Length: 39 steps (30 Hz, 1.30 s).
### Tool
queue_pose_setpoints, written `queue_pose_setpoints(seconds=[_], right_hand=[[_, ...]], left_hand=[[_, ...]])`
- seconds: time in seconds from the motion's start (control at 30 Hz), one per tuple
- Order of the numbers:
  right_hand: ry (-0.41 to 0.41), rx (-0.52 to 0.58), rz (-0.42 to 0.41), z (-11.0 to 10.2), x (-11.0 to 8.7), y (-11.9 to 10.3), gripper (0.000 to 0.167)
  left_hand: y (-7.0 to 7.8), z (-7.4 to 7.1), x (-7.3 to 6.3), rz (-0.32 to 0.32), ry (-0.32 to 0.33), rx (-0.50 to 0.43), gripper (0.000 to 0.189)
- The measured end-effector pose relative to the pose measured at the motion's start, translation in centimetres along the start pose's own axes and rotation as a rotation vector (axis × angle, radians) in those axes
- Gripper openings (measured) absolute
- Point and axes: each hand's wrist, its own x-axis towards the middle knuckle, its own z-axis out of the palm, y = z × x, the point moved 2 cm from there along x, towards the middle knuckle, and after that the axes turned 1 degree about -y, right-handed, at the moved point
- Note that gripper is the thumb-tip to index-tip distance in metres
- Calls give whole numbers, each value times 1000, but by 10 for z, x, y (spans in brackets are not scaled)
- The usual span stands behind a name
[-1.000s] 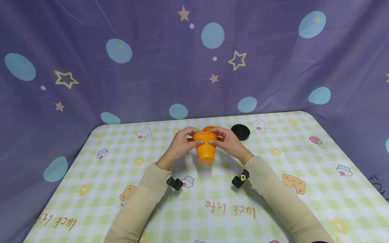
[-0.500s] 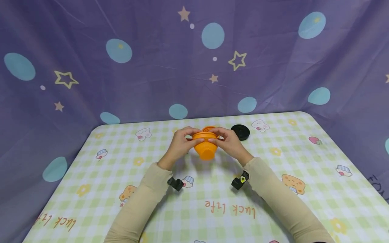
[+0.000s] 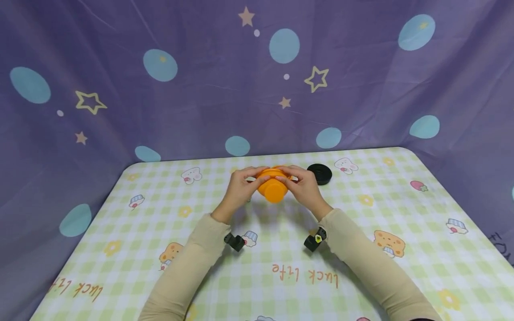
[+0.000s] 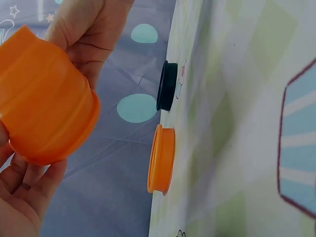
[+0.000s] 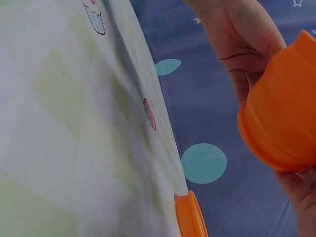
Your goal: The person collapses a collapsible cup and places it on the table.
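Between both hands, above the table, is an orange collapsible cup (image 3: pixel 275 191) with stepped, flexible-looking walls. Its round base is tipped toward me in the head view. My left hand (image 3: pixel 242 186) grips the left side of its rim, thumb on the near wall and fingers over the far side. On the right side my right hand (image 3: pixel 302 183) holds the rim in the same way. In the left wrist view the cup (image 4: pixel 47 98) fills the left part, with a hand above and one below. The cup's inside is hidden in all views.
A flat orange ringed piece (image 4: pixel 162 159) lies on the table behind the cup, mostly covered in the head view. Beside it to the right sits a black ringed disc (image 3: pixel 320 174). A checked cloth (image 3: pixel 305 294) covers the table, and a purple curtain (image 3: pixel 201 107) hangs behind.
The cup's base has swung up toward me, so the cup looks shorter and its round bottom now shows. Both hands keep hold of the rim and have hardly shifted.
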Motion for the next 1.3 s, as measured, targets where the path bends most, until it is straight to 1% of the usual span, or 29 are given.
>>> queue_pose_setpoints(seconds=[0.07,0.17,0.3,0.37,0.43,0.47,0.53,0.6,0.7,0.77,0.83,0.97,1.03,1.13,1.2,1.27,1.3], right_hand=[[24,-8,-17,0,0,-1,23],[63,2,-19,-1,0,-1,22],[118,41,-4,-3,0,1,22],[144,57,3,-3,0,2,22],[163,68,9,-4,1,4,23],[169,71,9,-4,1,5,22],[174,76,10,-4,1,6,22],[177,76,6,-3,2,7,22],[180,74,-8,-3,2,8,21],[178,75,-11,-2,2,8,20],[165,77,-8,-2,2,9,20],[118,94,49,-4,2,10,22],[80,119,98,-5,2,11,24],[10,165,156,-6,2,13,26],[-34,205,198,-7,2,20,26],[-75,226,222,-7,2,28,26],[-93,227,233,-7,2,32,26]], left_hand=[[0,0,1,-17,-23,1,28],[1,0,3,-55,-59,-15,30],[-1,0,5,-122,-116,-85,34],[-4,1,6,-145,-148,-130,36],[-12,2,8,-160,-172,-175,37],[-17,3,9,-161,-173,-190,38],[-26,5,10,-145,-164,-203,36],[-34,7,12,-118,-140,-201,34],[-36,10,12,-66,-101,-192,31],[-36,11,12,-49,-68,-187,28],[-35,12,12,-47,-29,-182,26],[-34,13,13,-87,58,-166,25],[-32,11,13,-108,90,-152,25],[-20,8,11,-96,113,-116,23],[-12,6,9,-81,113,-93,22],[-4,4,6,-62,106,-70,21],[-3,4,6,-58,97,-64,22]])
